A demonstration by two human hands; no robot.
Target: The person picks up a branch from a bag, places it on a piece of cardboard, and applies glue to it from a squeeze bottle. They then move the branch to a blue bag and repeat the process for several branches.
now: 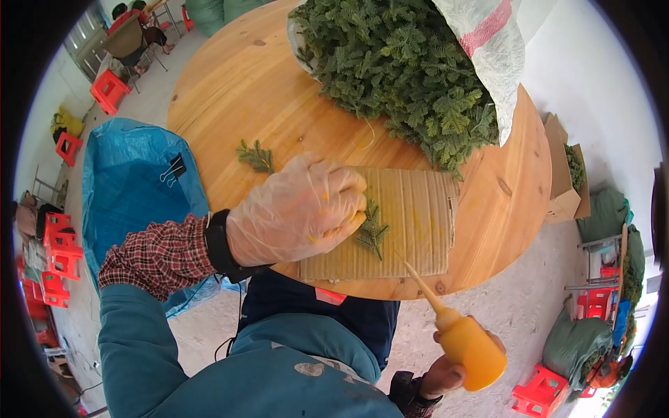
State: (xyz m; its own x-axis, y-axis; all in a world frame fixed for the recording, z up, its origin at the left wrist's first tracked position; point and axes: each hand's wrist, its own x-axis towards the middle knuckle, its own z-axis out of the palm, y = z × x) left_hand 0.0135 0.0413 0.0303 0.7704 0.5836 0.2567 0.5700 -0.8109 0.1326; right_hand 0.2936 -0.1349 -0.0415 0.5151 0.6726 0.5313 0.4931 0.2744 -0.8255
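My left hand (308, 209), in a clear plastic glove, is over a piece of corrugated cardboard (413, 224) with its fingers curled. A small fir sprig (372, 232) shows right beside its fingertips, stem end towards me; whether the fingers pinch it is hidden. My right hand (444, 373) grips a squeeze bottle (473, 352) of orange-yellow liquid, low at the right. The bottle's long nozzle points up and left, its tip over the cardboard near the stem end. Another fir sprig (256, 157) lies on the wooden table beyond my left hand.
A woven sack (496, 68) spills a heap of fir sprigs (397, 73) across the round wooden table (235, 89). Left of it hangs an open blue bag (130, 183) with a binder clip (175, 170). Red stools (110, 91), a cardboard box (567, 198) and a seated person (128, 31) are farther off.
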